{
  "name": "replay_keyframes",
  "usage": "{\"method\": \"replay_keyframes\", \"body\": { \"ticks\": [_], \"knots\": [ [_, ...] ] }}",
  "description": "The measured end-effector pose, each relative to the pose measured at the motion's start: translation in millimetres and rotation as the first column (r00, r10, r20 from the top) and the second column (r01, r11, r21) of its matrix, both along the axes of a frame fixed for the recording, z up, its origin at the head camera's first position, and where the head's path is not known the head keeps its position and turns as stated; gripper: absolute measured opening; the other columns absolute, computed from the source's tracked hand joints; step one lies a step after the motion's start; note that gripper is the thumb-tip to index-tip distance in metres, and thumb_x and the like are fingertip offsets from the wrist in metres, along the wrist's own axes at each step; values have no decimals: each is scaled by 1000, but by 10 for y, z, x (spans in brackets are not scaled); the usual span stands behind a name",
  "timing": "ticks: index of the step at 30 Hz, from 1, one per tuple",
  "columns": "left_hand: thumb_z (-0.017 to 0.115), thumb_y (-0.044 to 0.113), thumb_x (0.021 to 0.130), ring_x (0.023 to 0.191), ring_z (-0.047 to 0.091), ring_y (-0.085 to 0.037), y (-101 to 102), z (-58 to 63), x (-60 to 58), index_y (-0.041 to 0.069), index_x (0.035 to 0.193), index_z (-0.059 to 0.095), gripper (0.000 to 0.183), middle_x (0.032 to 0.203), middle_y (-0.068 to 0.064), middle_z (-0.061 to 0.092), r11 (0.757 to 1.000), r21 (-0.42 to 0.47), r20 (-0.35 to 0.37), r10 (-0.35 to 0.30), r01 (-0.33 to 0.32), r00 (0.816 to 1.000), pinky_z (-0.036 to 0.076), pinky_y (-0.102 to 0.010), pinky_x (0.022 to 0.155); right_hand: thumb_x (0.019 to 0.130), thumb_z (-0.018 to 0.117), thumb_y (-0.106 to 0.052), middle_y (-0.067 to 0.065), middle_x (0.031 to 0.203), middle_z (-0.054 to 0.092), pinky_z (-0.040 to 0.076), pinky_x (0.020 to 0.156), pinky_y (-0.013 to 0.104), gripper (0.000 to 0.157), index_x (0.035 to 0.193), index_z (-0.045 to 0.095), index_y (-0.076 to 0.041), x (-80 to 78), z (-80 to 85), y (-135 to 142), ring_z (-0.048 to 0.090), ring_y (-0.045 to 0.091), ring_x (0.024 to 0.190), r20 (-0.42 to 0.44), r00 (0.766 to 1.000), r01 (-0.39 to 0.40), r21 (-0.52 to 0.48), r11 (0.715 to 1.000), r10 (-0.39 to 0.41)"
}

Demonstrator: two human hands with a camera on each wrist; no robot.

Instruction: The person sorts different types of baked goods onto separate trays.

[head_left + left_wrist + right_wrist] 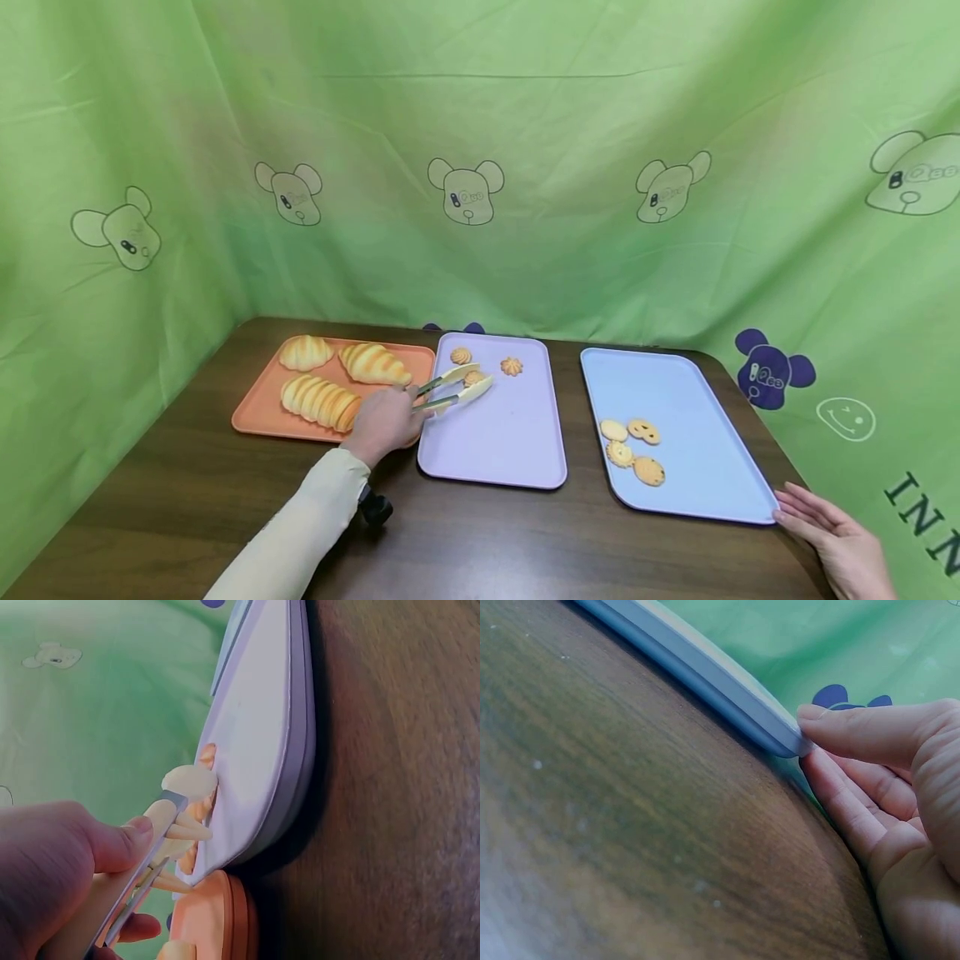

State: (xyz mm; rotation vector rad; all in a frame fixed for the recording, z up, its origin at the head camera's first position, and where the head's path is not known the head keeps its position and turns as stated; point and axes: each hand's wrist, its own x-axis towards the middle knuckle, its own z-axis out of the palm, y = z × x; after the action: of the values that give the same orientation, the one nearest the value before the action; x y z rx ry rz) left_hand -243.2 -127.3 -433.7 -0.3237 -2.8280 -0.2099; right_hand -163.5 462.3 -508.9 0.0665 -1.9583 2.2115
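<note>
In the head view my left hand (384,423) holds a pair of tongs (455,400) with pale tips. The tips lie apart on either side of a swirled cookie (473,379) on the lilac tray (502,454); whether they touch it I cannot tell. Two more piped cookies, one round (461,356) and one star-shaped (512,366), lie nearby. The left wrist view shows the thumb (124,844) along one arm of the tongs. At the right, my right hand (832,537) pinches the near corner of the blue tray (697,417), thumb on top and fingers below.
Left of the lilac tray, an orange tray (258,410) bears three breads, including a ridged loaf (318,402). Several flat cookies (648,471) sit at the blue tray's near left. The trays stand on a brown wooden table (480,542) before a green curtain (555,242).
</note>
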Motion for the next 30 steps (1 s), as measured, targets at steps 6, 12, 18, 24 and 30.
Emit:
{"method": "replay_keyframes", "body": {
  "ticks": [6, 12, 18, 24, 30],
  "knots": [
    [75, 42, 87, 55, 55, -24, -21, -1, -11, 7, 93, 67, 37, 73, -8, 57, 1000, 7, 19, 9, -9, 1000, 44, -38, 50, 88, 57, 22, -1, 100, 75, 53, 75, 18, 51, 112, 76, -18, -7, -18, 9, 70, 4, 94, -48, 998, -42, -39, 998, 41],
    [76, 40, 87, 52, 53, -22, -43, -41, -8, 6, 89, 65, 36, 68, -7, 55, 1000, 23, -13, -8, 9, 1000, 44, -37, 49, 89, 55, 23, 0, 102, 75, 53, 76, 19, 51, 114, 75, -17, -9, -44, 19, 70, 5, 96, -82, 994, -72, -53, 996, 67],
    [76, 39, 86, 54, 55, -24, -68, -85, 29, 3, 102, 70, 40, 66, -8, 55, 999, 45, -16, -7, 7, 1000, 45, -39, 50, 89, 55, 23, 0, 103, 75, 52, 77, 18, 52, 114, 75, -17, 0, -37, 7, 69, 4, 97, -97, 992, -83, -32, 996, 79],
    [78, 38, 86, 51, 51, -22, -75, -95, 29, 2, 99, 68, 39, 66, -6, 53, 998, 65, -40, -16, 18, 999, 43, -38, 48, 88, 52, 26, 1, 103, 75, 52, 77, 17, 53, 115, 74, -15, 10, -22, -18, 70, 5, 96, -116, 991, -76, -52, 996, 70],
    [78, 37, 85, 49, 51, -22, -85, -99, 34, 1, 98, 67, 40, 64, -7, 52, 998, 56, -89, -33, 38, 995, 42, -37, 46, 88, 53, 26, 0, 101, 75, 52, 76, 17, 54, 114, 75, -15, 5, -16, -37, 70, 5, 95, -98, 994, -52, -64, 997, 45]
  ]
}}
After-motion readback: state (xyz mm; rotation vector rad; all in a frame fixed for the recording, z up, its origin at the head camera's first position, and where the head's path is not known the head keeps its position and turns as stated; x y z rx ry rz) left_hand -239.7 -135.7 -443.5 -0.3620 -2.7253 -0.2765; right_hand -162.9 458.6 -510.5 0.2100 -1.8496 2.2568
